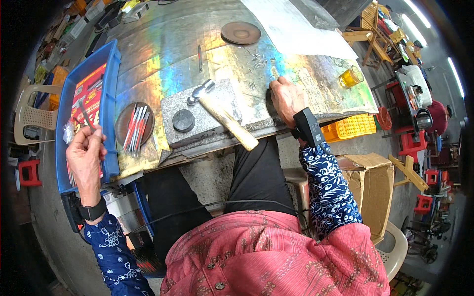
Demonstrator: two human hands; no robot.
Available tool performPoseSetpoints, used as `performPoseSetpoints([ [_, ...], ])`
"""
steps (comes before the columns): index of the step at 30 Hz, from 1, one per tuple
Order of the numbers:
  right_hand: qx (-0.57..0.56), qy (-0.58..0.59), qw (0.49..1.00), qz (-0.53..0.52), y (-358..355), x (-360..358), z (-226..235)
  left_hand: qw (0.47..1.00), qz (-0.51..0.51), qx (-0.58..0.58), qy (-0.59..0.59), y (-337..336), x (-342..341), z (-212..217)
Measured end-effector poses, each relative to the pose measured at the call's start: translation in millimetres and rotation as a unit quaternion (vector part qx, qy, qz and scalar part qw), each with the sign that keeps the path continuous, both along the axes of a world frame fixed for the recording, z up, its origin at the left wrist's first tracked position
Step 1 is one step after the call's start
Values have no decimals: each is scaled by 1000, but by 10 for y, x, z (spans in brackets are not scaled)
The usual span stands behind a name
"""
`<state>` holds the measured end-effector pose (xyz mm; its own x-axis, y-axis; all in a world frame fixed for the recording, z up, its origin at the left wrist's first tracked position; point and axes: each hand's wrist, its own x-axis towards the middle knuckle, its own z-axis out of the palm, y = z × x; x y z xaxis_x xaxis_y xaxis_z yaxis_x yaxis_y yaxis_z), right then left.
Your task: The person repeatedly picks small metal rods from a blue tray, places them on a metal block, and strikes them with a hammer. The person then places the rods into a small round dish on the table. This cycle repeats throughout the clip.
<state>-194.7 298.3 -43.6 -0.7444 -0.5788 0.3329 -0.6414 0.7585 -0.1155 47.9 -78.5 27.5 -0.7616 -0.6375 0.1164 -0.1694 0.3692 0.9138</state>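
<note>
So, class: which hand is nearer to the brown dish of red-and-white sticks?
Left. The left hand is just left of the dish, over the blue tray; the right hand is right of the stone slab.

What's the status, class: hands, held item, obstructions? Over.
Left hand pinching thin dark item over blue tray. Right hand over table, hold unclear. Hammer lying across stone block, between the hands.

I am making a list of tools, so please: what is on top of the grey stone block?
On the grey stone block lie a dark round disc and a hammer, which overhangs the near edge. The surface beneath both is covered from view.
</note>
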Motion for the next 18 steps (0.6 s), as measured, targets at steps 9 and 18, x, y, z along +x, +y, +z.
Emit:
performPoseSetpoints([
  [9,-1,-69,995,67,-24,-304,-183,992,-83,92,37,499,-186,-36],
  [18,74,-28,995,66,13,-213,80,977,-126,144,91,863,-254,-56],
])
